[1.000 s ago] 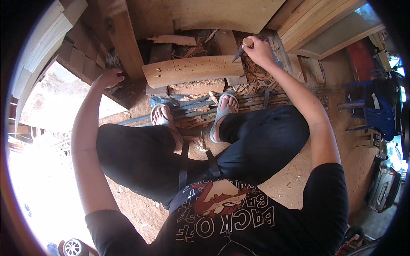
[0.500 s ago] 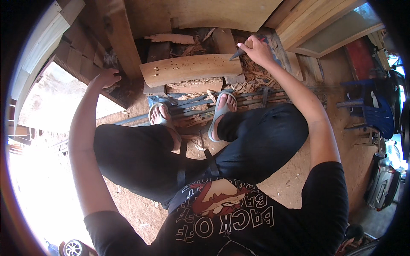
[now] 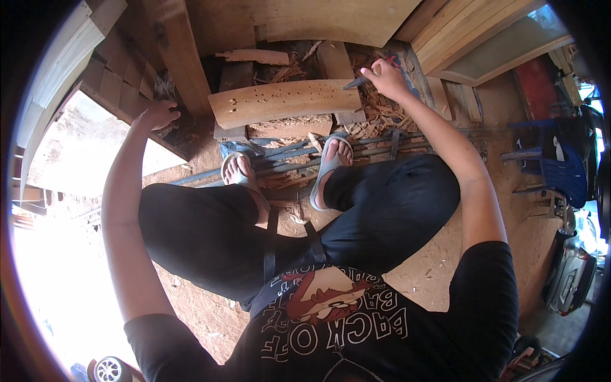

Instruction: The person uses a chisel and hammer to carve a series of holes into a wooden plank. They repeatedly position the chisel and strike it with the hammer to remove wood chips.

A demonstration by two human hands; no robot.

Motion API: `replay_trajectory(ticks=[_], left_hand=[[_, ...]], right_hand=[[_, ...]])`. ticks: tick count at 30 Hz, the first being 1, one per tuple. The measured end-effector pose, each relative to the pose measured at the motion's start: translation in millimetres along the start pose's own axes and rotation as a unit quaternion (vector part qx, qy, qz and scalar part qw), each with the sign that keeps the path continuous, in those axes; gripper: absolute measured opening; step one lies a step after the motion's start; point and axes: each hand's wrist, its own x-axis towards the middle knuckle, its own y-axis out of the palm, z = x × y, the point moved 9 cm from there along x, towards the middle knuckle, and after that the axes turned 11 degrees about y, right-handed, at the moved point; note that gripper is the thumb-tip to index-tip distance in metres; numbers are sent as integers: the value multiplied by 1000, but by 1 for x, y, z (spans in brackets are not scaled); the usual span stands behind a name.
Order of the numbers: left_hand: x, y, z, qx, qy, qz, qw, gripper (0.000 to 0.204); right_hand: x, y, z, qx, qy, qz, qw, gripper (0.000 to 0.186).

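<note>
A curved wooden board (image 3: 280, 113) with several small dark holes along its upper face lies across wood blocks in front of my feet. My right hand (image 3: 387, 79), beyond the board's right end, is closed on a dark pointed tool (image 3: 358, 82). The tool lies nearly level, its tip at the board's far right corner; whether it touches the wood I cannot tell. Most of its handle is hidden in my fingers. Off the board's left end, beside a wooden post, my left hand (image 3: 159, 116) hangs with loosely bent fingers apart, and nothing shows in it.
A thick wooden post (image 3: 181, 57) rises left of the board, and a large wooden panel (image 3: 305, 19) stands behind it. Wood chips (image 3: 375, 114) and dark rods (image 3: 375, 151) lie around my sandalled feet. A blue plastic chair (image 3: 566, 169) stands at the far right.
My right hand has shifted slightly right, and the tool has tipped to a flatter angle with its tip still by the board's corner. My left hand has barely moved.
</note>
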Motion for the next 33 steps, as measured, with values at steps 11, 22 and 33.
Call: replay_trajectory(ticks=[11, 22, 33], left_hand=[[1, 1, 1, 17, -1, 5, 1000, 67], [-8, -1, -6, -50, -35, 24, 998, 63], [-7, -2, -5, -32, -23, 16, 999, 63]], right_hand=[[3, 2, -7, -8, 3, -13, 1000, 62], [4, 3, -7, 13, -6, -5, 1000, 61], [-21, -33, 28, -61, -50, -90, 993, 64]])
